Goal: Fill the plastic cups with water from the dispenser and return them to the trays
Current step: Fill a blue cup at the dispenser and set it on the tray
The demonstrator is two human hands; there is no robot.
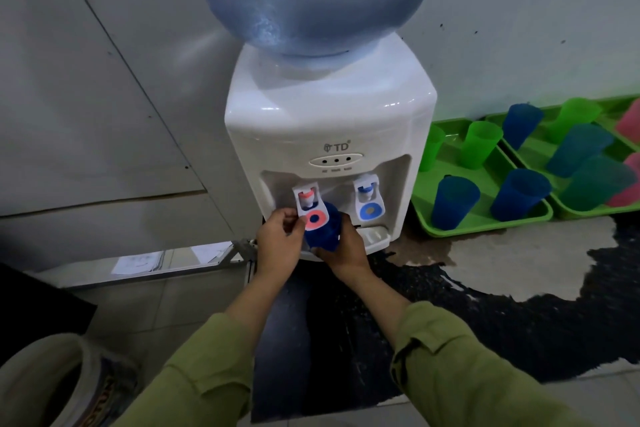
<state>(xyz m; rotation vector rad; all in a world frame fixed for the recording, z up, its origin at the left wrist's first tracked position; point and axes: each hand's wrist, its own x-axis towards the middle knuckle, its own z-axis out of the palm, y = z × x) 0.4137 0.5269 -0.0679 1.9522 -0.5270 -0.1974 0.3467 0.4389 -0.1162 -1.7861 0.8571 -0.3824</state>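
Under the red tap (309, 209) of the water dispenser (329, 114), the right grip (346, 250) clasps a blue cup (323, 230). The left grip (277, 236) pinches that tap's paddle. To the right, green trays (485, 224) hold more cups (453, 201).

Arms extended forward, wrists close; left hand (277, 240) pinches the tap lever (314, 218), right hand (344, 250) grips the blue cup (325, 236).

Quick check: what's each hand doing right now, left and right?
Left hand: fingers curled on the red tap lever.
Right hand: holding the blue cup under that tap.
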